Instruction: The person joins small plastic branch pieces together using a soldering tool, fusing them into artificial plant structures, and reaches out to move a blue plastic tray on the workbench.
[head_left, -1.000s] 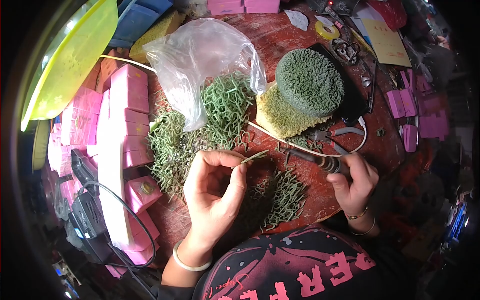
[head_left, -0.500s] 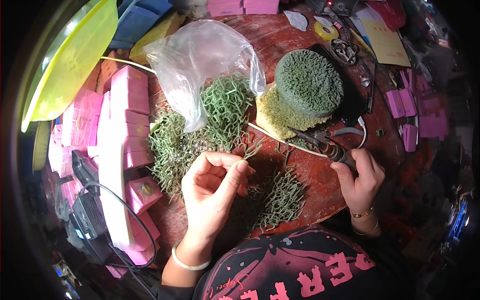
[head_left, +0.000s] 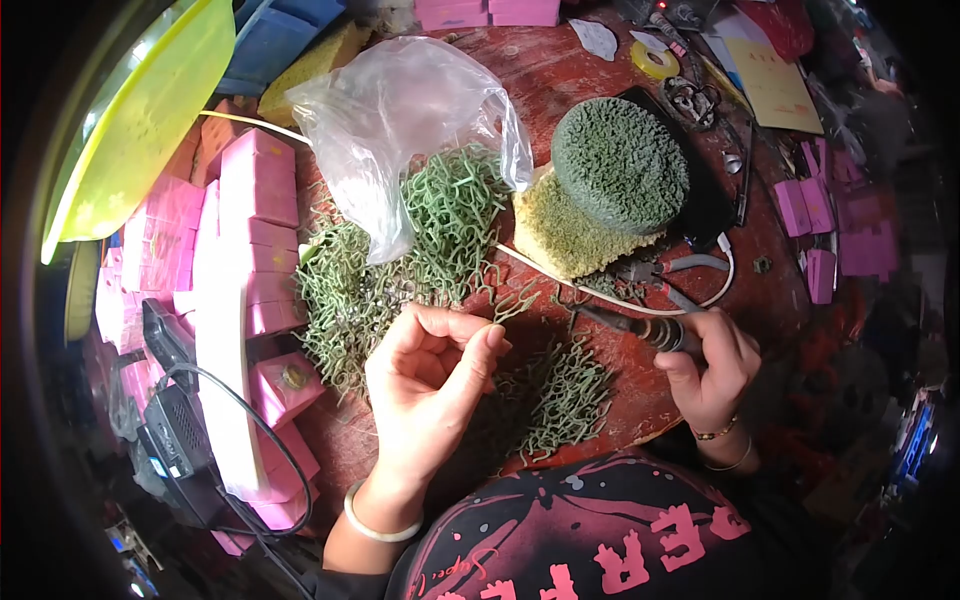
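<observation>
My left hand (head_left: 430,375) pinches a small green branched piece (head_left: 515,302) between thumb and forefinger. My right hand (head_left: 715,365) is closed round the handle of a dark tool like a soldering iron (head_left: 655,330), whose thin tip points left toward that piece. Behind my left hand lie a pale green heap of twisted pieces (head_left: 345,290) and a brighter green heap (head_left: 455,205). A smaller heap (head_left: 570,400) lies between my hands, near my body. A round green textured block (head_left: 620,165) rests on a yellow sponge (head_left: 575,235).
A clear plastic bag (head_left: 400,100) partly covers the bright heap. Pink blocks (head_left: 260,180) are stacked at left beside a black device (head_left: 180,430) with a cable. Pliers (head_left: 690,265), a white cord (head_left: 600,295) and yellow tape (head_left: 655,60) lie on the red table (head_left: 530,60).
The tool in my right hand swung up toward the sponge, then came back down and left. The green piece in my left fingers has turned, and its branches now point up and right.
</observation>
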